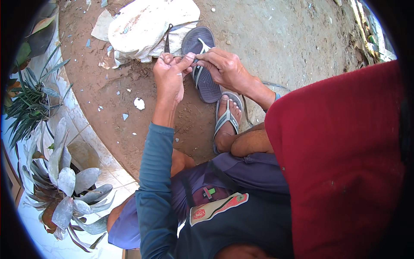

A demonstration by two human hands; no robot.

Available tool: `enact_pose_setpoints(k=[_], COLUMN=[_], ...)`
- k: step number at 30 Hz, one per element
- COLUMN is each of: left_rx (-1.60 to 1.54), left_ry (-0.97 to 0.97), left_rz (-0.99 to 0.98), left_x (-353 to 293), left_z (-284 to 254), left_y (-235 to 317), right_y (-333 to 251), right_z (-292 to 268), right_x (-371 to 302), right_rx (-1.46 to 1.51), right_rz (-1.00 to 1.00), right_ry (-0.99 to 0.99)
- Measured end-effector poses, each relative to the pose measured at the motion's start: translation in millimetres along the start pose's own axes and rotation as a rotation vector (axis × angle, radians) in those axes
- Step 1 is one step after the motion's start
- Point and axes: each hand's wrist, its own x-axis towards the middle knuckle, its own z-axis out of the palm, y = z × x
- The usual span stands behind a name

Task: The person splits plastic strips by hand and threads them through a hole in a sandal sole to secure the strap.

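Observation:
My left hand (pixel 171 75) and my right hand (pixel 226 69) meet fingertip to fingertip above a loose grey flip-flop (pixel 210 88) with a pale strap. Each is closed in a pinch, and a small, thin, dark thing shows between them, too fine to name. Beneath the hands the flip-flop lies with its toe end away from me, partly covered by the fingers. Just beyond my left fingers, dark scissors (pixel 167 43) rest at the edge of a white sack (pixel 142 28).
My foot in a matching flip-flop (pixel 228 114) stands on the dirt ground near the loose one. Potted plants (pixel 67 185) line a tiled edge (pixel 82 123) at the left. Small pale fragments (pixel 139 103) lie scattered about. A red cloth (pixel 340 151) covers much of the right side.

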Motion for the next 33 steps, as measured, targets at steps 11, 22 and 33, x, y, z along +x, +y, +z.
enact_pose_setpoints(k=[11, 22, 33], left_rx=[0.978, 0.524, -0.151], left_ry=[-0.311, -0.233, -0.201], left_rz=[0.76, 0.279, -0.197], left_x=[-15.9, -9.0, -2.0], left_z=[12.7, 1.3, -3.9], left_y=[17.1, -5.7, -5.6], right_y=[8.0, 5.8, 8.1], right_z=[-19.1, -17.7, -13.6], right_x=[5.4, 3.0, -4.4], right_rx=[0.551, 0.169, 0.015], right_rz=[0.865, 0.312, -0.005], right_ry=[-0.27, -0.114, -0.151])
